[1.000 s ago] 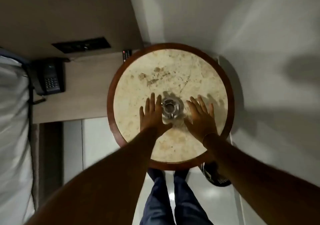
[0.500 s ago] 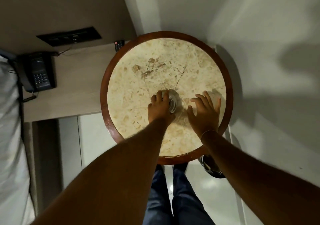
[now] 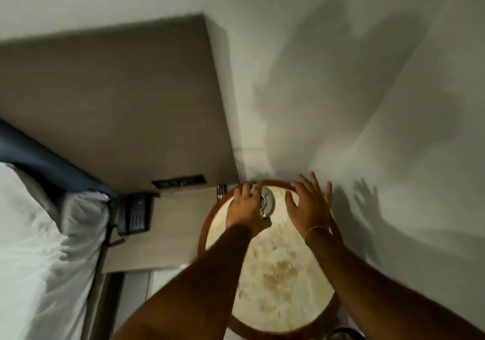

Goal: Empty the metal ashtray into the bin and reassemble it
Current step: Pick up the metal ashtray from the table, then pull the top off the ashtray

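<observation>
Head view, lower centre: left hand [image 3: 246,208] grips the metal ashtray [image 3: 267,202] above the round desk [image 3: 278,274]; right hand [image 3: 309,203] is spread wide beside it.

ashtray [image 3: 267,203] on table [image 3: 278,274], telephone [image 3: 134,217] left

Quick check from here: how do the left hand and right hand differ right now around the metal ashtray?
The left hand is curled over the round silver metal ashtray, gripping it; the right hand is spread open beside the ashtray, holding nothing. The left hand hides part of the ashtray; the right hand leaves a visible gap to it. Only the right wrist carries a thin bracelet. Both hands are over the far side of the round marble-topped table.
</observation>
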Demonstrator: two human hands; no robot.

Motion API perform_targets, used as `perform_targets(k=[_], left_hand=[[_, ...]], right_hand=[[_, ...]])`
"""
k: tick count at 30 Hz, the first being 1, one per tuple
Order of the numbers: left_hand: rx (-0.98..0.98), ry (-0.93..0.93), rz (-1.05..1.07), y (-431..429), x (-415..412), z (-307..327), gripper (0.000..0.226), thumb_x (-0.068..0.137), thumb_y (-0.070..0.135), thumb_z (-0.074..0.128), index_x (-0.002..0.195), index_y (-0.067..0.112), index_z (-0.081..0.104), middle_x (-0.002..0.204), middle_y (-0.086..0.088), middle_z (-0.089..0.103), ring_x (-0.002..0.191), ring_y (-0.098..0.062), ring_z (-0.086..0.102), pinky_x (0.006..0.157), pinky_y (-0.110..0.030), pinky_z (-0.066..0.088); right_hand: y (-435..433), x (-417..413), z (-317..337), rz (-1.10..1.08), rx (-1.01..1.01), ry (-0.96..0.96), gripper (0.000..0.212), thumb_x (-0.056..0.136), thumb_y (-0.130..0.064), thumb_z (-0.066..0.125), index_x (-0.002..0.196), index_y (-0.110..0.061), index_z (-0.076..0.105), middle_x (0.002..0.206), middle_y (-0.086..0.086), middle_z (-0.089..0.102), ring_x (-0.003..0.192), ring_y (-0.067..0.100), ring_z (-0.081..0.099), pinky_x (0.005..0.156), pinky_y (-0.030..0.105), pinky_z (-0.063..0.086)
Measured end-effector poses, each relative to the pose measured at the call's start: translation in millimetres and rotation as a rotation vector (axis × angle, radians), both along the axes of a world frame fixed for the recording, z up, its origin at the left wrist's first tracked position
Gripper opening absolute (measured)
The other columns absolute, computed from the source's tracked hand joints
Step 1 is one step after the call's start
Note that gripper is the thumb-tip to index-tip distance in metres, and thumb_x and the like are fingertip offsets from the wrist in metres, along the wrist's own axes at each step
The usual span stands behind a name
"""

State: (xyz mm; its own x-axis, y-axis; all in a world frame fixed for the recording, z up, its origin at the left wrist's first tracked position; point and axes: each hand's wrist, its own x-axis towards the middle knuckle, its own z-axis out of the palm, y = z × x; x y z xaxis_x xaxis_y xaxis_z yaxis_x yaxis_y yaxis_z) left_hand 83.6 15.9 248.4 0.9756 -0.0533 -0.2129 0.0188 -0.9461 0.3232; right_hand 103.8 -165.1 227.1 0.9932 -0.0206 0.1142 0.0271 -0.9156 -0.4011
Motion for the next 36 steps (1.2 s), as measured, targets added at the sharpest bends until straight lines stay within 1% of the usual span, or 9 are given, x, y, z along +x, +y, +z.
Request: perform_targets(k=[4, 6, 10, 13, 18, 21, 25, 31, 36], left_hand=[[-0.023, -0.11, -0.053, 17, 22, 105, 0.128, 0.074, 0.051, 0.089, 0.172, 0.028, 0.009, 0.163, -0.003, 0.035, 0.144, -0.032, 0.038, 0.111, -0.05, 0.052], [-0.052, -0.171, -0.069, 25, 27, 159, 0.13, 0.074, 0.056, 0.089, 0.172, 0.031, 0.008, 0.162, -0.002, 0.038, 0.144, -0.031, 0.038, 0.111, -0.053, 0.052], [-0.099, -0.258, -0.133, 36, 36, 246, 0.126, 0.075, 0.06, 0.086, 0.171, 0.037, 0.008, 0.163, -0.002, 0.044, 0.148, -0.03, 0.042, 0.117, -0.051, 0.047], [-0.101, -0.335, -0.178, 37, 33, 302, 0.115, 0.076, 0.067, 0.083, 0.169, 0.039, 0.022, 0.159, 0.0, 0.054, 0.145, -0.028, 0.051, 0.116, -0.049, 0.049], [-0.008, -0.402, -0.239, 34, 31, 362, 0.102, 0.071, 0.086, 0.069, 0.158, 0.04, 0.041, 0.146, 0.007, 0.062, 0.134, -0.021, 0.06, 0.11, -0.044, 0.053], [0.031, -0.427, -0.227, 32, 29, 383, 0.103, 0.071, 0.091, 0.065, 0.158, 0.039, 0.045, 0.143, 0.006, 0.063, 0.133, -0.02, 0.059, 0.108, -0.044, 0.053], [0.031, -0.448, -0.222, 31, 28, 396, 0.102, 0.076, 0.094, 0.059, 0.159, 0.037, 0.044, 0.141, 0.004, 0.063, 0.13, -0.022, 0.061, 0.106, -0.043, 0.053], [0.061, -0.478, -0.186, 25, 24, 401, 0.106, 0.078, 0.097, 0.052, 0.164, 0.038, 0.037, 0.145, 0.004, 0.06, 0.133, -0.023, 0.059, 0.106, -0.048, 0.053], [-0.065, -0.58, -0.082, 22, 22, 399, 0.102, 0.078, 0.096, 0.051, 0.162, 0.04, 0.038, 0.141, 0.004, 0.063, 0.13, -0.021, 0.061, 0.103, -0.046, 0.055]], right_hand=[[18, 32, 105, -0.041, 0.064, -0.073, 0.035, 0.105, -0.038, 0.061, 0.132, -0.019, 0.074, 0.157, 0.004, 0.062, 0.161, 0.028, 0.037, 0.132, 0.057, 0.002], [28, 42, 155, -0.081, 0.218, -0.097, 0.035, 0.107, -0.038, 0.058, 0.132, -0.018, 0.073, 0.152, 0.005, 0.066, 0.156, 0.028, 0.044, 0.133, 0.054, 0.01], [44, 52, 234, -0.153, 1.027, 0.211, 0.041, 0.113, -0.041, 0.047, 0.129, -0.011, 0.069, 0.139, 0.017, 0.071, 0.136, 0.038, 0.062, 0.113, 0.045, 0.045], [50, 42, 269, -0.115, 1.633, 0.595, 0.063, 0.108, -0.063, 0.039, 0.142, -0.014, 0.061, 0.142, 0.02, 0.065, 0.137, 0.043, 0.059, 0.109, 0.054, 0.049], [53, 29, 302, 0.073, 2.069, 0.72, 0.073, 0.1, -0.07, 0.049, 0.141, -0.012, 0.066, 0.134, 0.025, 0.075, 0.114, 0.043, 0.077, 0.088, 0.052, 0.064], [58, 27, 323, 0.119, 2.171, 0.709, 0.071, 0.1, -0.068, 0.054, 0.141, -0.011, 0.066, 0.128, 0.026, 0.077, 0.103, 0.044, 0.081, 0.08, 0.052, 0.067], [63, 26, 343, 0.168, 2.17, 0.717, 0.067, 0.102, -0.063, 0.053, 0.144, -0.012, 0.064, 0.131, 0.025, 0.076, 0.107, 0.042, 0.079, 0.084, 0.052, 0.066], [73, 24, 364, 0.128, 2.166, 0.615, 0.06, 0.104, -0.053, 0.049, 0.151, -0.017, 0.059, 0.108, 0.016, 0.083, 0.106, 0.032, 0.075, 0.079, 0.042, 0.062], [70, 24, 363, 0.113, 2.155, 0.541, 0.061, 0.102, -0.045, 0.054, 0.152, -0.01, 0.058, 0.123, 0.021, 0.076, 0.111, 0.034, 0.073, 0.083, 0.043, 0.065]])
